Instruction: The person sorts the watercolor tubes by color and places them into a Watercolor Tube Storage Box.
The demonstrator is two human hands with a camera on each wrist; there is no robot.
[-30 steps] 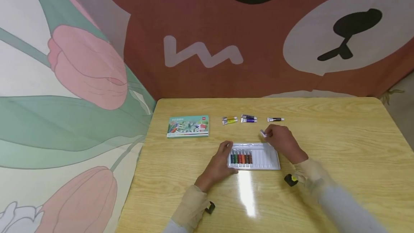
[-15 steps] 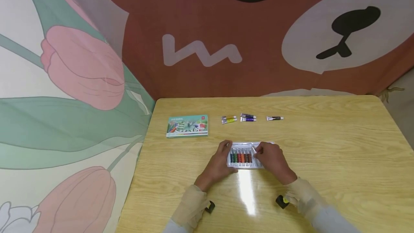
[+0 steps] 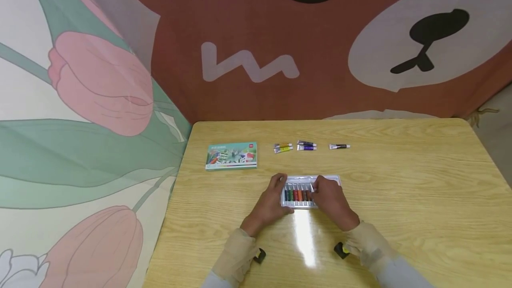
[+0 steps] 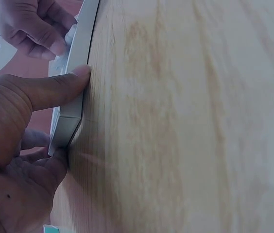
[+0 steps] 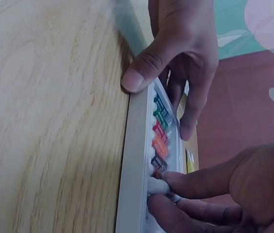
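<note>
Tube sits pinched in right hand; left hand grips tray.

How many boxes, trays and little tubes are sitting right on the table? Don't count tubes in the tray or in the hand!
Box: 1
Tray: 1
Tubes: 5
Total: 7

Wood tbl w/ glare, red-brn wall bhd.

Looking forward and down from the head, over the tabletop toward the cartoon-print backdrop. Peering from each wrist, low, close and turned sideways, sharing paint tray, left hand and right hand between the two.
</note>
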